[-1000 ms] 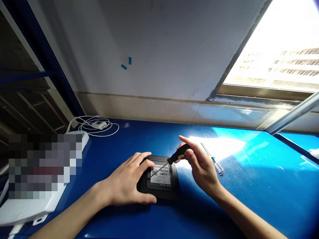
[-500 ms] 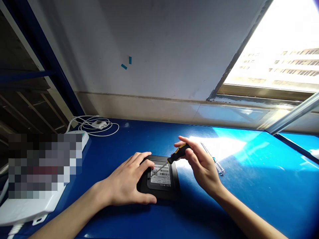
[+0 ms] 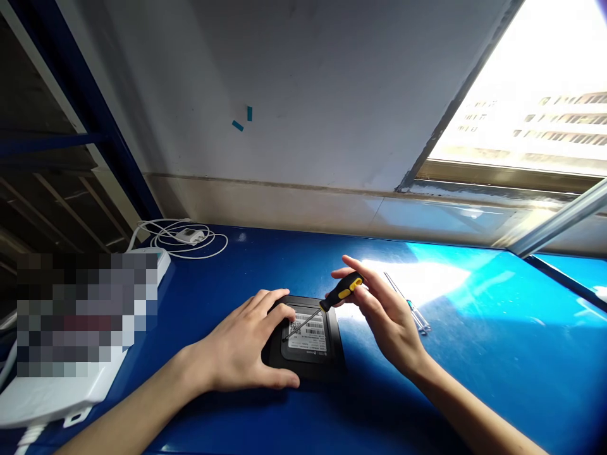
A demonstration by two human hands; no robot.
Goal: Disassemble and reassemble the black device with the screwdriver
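A flat black electronic box (image 3: 336, 341) lies on the blue table with its white barcode label (image 3: 308, 333) facing up. My left hand (image 3: 246, 344) grips it from the left, thumb along the near side and fingers over the far side and top. In my right hand (image 3: 382, 309) is a screwdriver (image 3: 343, 292) with a black and yellow handle, pinched between thumb and fingers. Its shaft slants down to the left, and the tip rests at the left part of the box's top, beside the label. Whether a screw sits under the tip is too small to tell.
Behind my right hand lie thin metal rods (image 3: 415, 311), partly hidden by the hand. A white device (image 3: 61, 395) stands at the left, and a coiled white cable with a plug (image 3: 190, 236) lies behind it. The wall and window border the blue table (image 3: 265, 253).
The screwdriver's handle has turned in my right fingers, so more of its yellow shows. Its tip stays at the same place on the box. My left hand has kept its hold.
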